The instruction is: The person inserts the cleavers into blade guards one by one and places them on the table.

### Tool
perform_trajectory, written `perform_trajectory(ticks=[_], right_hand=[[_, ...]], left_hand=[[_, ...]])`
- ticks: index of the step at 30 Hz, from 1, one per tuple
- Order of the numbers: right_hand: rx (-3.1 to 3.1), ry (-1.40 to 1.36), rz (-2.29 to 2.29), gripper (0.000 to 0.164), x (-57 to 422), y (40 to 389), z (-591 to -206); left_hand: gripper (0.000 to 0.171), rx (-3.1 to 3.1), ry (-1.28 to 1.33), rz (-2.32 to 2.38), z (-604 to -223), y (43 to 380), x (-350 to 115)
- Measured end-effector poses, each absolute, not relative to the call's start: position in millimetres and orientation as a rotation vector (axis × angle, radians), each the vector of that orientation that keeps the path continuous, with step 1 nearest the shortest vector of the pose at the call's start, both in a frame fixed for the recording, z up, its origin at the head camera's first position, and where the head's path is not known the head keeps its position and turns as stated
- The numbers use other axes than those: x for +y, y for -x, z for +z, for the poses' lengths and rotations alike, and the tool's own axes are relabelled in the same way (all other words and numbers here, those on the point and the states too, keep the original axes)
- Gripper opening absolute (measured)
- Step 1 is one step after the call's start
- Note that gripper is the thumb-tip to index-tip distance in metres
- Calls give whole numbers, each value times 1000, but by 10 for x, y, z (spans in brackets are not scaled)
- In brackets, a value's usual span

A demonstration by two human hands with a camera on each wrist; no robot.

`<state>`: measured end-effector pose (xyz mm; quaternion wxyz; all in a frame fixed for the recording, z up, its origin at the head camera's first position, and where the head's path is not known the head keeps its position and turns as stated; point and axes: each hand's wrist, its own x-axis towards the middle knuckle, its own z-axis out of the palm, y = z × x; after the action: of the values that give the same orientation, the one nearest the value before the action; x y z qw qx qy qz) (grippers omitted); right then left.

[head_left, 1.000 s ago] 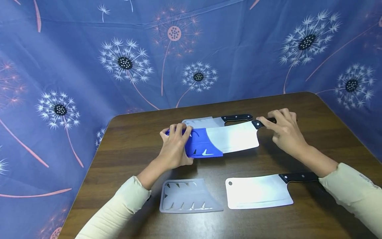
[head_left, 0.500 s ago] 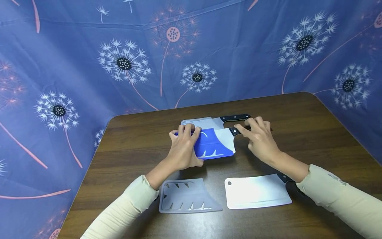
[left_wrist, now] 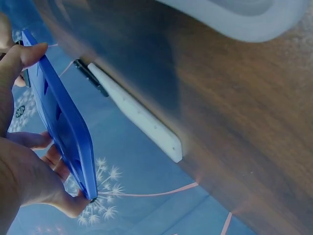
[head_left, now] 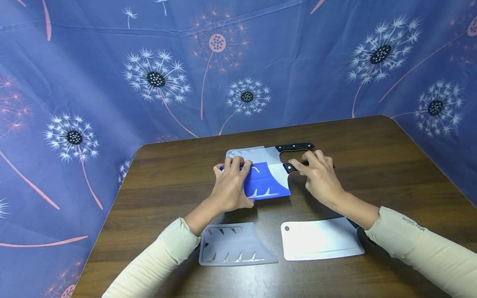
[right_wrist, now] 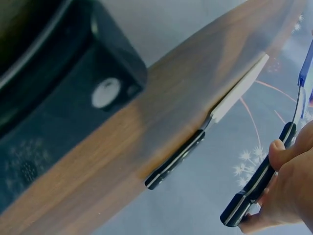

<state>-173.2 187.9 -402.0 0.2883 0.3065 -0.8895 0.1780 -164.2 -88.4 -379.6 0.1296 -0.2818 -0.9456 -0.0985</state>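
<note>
My left hand (head_left: 230, 185) grips a blue blade sheath (head_left: 265, 181) by its closed end. A cleaver sits in that sheath, with only a strip of its blade (head_left: 278, 171) showing beside the handle (head_left: 289, 167). The right hand (head_left: 321, 178) holds the black handle, which the right wrist view shows running along the fingers as a riveted cleaver handle (right_wrist: 259, 178). In the left wrist view the blue sheath (left_wrist: 63, 115) is held on edge, above the tabletop. Just behind it lies another cleaver (head_left: 294, 147) in a pale translucent sheath (head_left: 235, 153).
Nearer on the brown wooden table (head_left: 160, 198) lies a grey, slotted sheath (head_left: 236, 246). Right of it is a bare cleaver (head_left: 320, 240), its handle partly hidden by the right sleeve (head_left: 398, 231). A blue dandelion-print cloth (head_left: 290, 62) hangs behind.
The right hand has moved left, and the cleaver's blade has slid most of the way into the blue sheath. The left hand and sheath have shifted a little to the right.
</note>
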Motion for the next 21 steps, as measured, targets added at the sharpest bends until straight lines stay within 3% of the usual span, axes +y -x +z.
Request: perform_trajectory(ticks=[10,21], right_hand=[[-2570,-788,430,58,1879,1741,-4090],[-2690,-797,457,56,1857,1800,-4135]], left_hand=[[104,-2852,851,-216,-3922,1696,-900],[102,-2977,850,-202,-3958,1775,-909]])
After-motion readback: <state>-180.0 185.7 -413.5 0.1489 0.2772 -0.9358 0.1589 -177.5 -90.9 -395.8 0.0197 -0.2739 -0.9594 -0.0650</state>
